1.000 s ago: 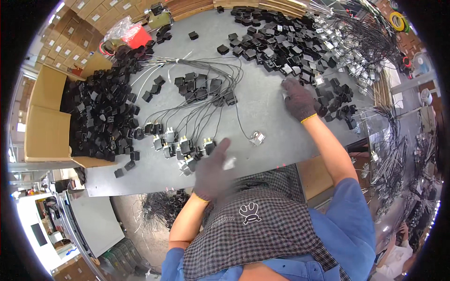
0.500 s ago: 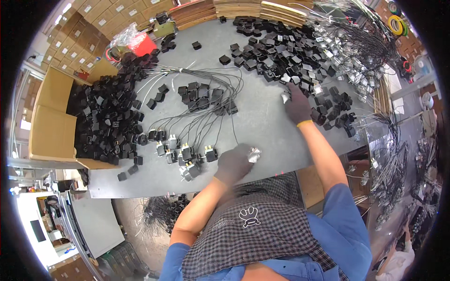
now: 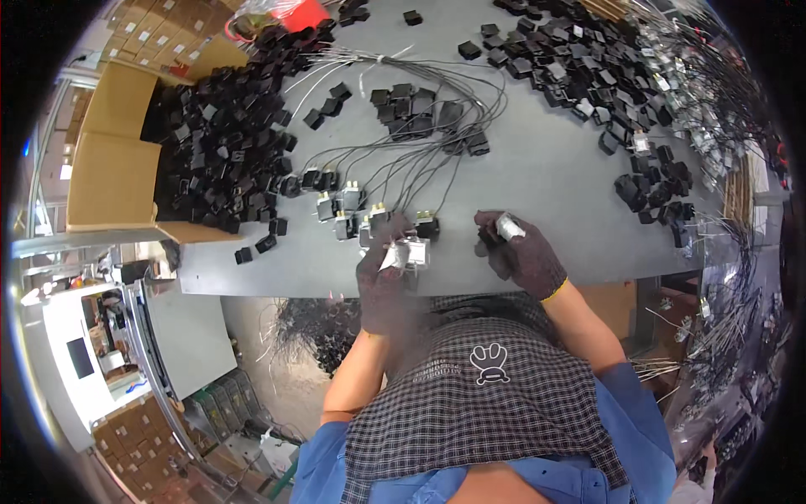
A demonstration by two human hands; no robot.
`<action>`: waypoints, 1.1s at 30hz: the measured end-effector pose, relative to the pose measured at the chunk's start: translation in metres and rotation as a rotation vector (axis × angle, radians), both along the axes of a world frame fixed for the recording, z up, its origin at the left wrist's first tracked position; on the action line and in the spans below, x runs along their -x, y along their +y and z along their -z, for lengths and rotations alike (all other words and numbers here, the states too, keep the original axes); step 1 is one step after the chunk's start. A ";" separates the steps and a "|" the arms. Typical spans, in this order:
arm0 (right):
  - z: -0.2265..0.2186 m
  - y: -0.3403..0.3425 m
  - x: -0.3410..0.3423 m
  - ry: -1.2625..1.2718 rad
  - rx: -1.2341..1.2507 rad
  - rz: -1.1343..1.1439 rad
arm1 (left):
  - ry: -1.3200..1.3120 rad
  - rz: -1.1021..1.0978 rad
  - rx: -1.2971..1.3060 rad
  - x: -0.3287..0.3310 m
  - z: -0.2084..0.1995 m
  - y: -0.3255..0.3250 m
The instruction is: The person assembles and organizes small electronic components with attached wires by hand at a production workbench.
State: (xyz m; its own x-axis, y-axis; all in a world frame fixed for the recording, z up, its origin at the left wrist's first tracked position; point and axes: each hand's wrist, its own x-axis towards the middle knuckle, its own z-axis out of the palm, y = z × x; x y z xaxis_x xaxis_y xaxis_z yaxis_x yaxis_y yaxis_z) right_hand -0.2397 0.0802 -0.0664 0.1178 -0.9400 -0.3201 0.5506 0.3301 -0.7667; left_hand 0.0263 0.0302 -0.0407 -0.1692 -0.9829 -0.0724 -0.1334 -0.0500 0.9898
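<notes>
Both my hands wear dark gloves with silvery wrapping on some fingers. My left hand (image 3: 382,281), blurred, is closed on a small silver-and-black block (image 3: 417,253) near the table's front edge. To its right my right hand (image 3: 529,256) is closed around a small black block (image 3: 497,259), partly hidden by the fingers. Just beyond my left hand lie several small black-and-silver parts with brass prongs (image 3: 351,196). Thin black cables (image 3: 411,155) run from them to a tied bundle (image 3: 379,60). A cluster of black blocks (image 3: 407,109) sits beside the cables.
A large heap of black blocks (image 3: 222,151) spills from an open cardboard box (image 3: 113,181) at the left. More black blocks (image 3: 571,71) lie at the far right, with a smaller group (image 3: 655,189) nearer. Tangled wires (image 3: 714,76) line the right side. The grey table (image 3: 546,160) ends before my apron.
My right hand has come back from the black blocks at the right with one in it. My left hand has turned upward, its silver-and-black block now showing. The whole view has shifted.
</notes>
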 end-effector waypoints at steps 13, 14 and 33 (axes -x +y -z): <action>-0.029 -0.003 -0.033 0.192 -0.099 -0.351 | -0.137 0.485 -0.072 -0.002 0.002 -0.010; -0.028 -0.003 -0.034 0.199 -0.120 -0.327 | -0.104 0.448 -0.079 -0.004 0.005 -0.007; -0.054 -0.013 -0.055 0.427 -0.042 -0.383 | -0.109 0.292 -0.212 -0.012 -0.014 0.034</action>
State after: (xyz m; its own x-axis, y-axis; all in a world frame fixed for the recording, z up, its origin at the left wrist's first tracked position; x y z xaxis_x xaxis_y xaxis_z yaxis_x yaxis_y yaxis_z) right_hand -0.1846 0.0668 -0.0124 0.2994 -0.8413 -0.4501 0.0299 0.4798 -0.8769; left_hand 0.0388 0.0642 -0.0269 -0.4200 -0.8557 -0.3024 -0.2760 -0.1971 0.9408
